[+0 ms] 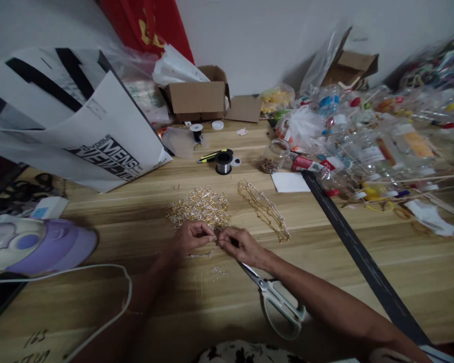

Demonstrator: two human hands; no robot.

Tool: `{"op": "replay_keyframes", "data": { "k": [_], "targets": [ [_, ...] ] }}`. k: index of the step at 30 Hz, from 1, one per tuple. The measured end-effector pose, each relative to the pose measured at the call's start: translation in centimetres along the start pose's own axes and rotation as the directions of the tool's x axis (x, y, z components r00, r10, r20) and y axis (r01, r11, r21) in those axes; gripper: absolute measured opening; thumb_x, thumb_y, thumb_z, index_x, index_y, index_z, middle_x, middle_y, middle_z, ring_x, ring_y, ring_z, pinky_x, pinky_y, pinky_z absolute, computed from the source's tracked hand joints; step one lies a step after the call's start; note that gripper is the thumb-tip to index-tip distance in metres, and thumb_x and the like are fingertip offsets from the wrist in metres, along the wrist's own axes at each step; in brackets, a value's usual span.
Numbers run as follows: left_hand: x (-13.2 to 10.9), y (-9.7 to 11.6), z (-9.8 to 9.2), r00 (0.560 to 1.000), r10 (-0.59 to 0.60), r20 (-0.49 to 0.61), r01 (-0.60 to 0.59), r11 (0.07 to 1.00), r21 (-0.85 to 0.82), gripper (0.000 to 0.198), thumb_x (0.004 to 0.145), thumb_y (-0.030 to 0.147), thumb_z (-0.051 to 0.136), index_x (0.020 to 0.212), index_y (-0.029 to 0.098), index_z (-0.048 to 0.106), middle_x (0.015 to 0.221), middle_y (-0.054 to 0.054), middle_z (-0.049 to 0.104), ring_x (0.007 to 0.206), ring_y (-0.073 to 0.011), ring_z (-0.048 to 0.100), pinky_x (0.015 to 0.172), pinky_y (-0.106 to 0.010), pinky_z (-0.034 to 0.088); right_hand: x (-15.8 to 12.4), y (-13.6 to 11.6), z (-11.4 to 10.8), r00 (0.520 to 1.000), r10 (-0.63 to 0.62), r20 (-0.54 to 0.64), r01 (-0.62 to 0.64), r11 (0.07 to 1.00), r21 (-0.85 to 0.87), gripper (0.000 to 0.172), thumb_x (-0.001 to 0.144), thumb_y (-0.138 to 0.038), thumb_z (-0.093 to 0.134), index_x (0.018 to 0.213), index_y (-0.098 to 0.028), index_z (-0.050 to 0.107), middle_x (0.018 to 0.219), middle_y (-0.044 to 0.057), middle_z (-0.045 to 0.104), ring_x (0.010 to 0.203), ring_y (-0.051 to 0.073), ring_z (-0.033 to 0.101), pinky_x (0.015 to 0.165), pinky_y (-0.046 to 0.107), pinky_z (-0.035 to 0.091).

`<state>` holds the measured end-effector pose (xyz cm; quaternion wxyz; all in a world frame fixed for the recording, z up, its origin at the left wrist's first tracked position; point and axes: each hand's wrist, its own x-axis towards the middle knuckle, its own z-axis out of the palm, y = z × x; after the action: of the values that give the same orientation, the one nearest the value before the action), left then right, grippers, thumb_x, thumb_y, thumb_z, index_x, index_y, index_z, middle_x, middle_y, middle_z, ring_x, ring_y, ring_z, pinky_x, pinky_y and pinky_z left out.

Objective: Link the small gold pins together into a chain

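My left hand [193, 237] and my right hand [242, 245] meet fingertip to fingertip just above the table, both pinched. A thin beaded chain [204, 254] runs from their fingertips down onto the wood; its held end is too small to make out. Right behind my hands lies a heap of gold and silver beaded chains [201, 205]. Several longer chains [264, 210] are laid out to the right. A few short chain pieces [218, 273] lie in front of my hands. Scissors [276, 297] with pale handles rest partly under my right forearm.
Behind the heap stand a wire spool [224, 163], a yellow-black cutter knife [212, 155] and a jar of beads [275, 157]. A white paper bag [83, 136] and a purple appliance [56, 247] with a white cord occupy the left. Plastic bottles [374, 151] crowd the right beyond a dark strip [348, 237].
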<state>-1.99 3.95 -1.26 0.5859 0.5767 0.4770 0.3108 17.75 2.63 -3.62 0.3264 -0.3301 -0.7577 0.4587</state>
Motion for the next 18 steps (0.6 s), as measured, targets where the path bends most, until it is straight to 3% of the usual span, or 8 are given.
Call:
{"op": "replay_keyframes", "data": {
  "k": [4,18],
  "targets": [
    [0.00,-0.02,0.10,1.000,-0.006,0.027,0.007,1.000,-0.027,0.018,0.063,0.026,0.075,0.069,0.010,0.067,0.069,-0.006,0.071,0.063,-0.0128,0.064,0.062,-0.022,0.050,-0.03,-0.13,-0.08,1.000,-0.002,0.000,0.002,1.000,-0.001,0.010,0.087,-0.022,0.051,0.082,-0.015,0.057,0.071,0.000,0.054,0.063,0.011,0.046,0.058,0.020,0.035],
    [-0.04,-0.09,0.61,0.999,-0.009,-0.034,0.009,1.000,-0.004,0.019,0.062,0.026,0.076,0.069,0.011,0.068,0.066,-0.005,0.070,0.062,-0.0136,0.064,0.061,-0.023,0.049,-0.08,-0.23,-0.11,1.000,0.017,0.011,-0.017,0.999,0.037,0.011,0.088,-0.023,0.049,0.082,-0.016,0.056,0.069,-0.001,0.051,0.062,0.011,0.045,0.058,0.021,0.035]
  ]
}}
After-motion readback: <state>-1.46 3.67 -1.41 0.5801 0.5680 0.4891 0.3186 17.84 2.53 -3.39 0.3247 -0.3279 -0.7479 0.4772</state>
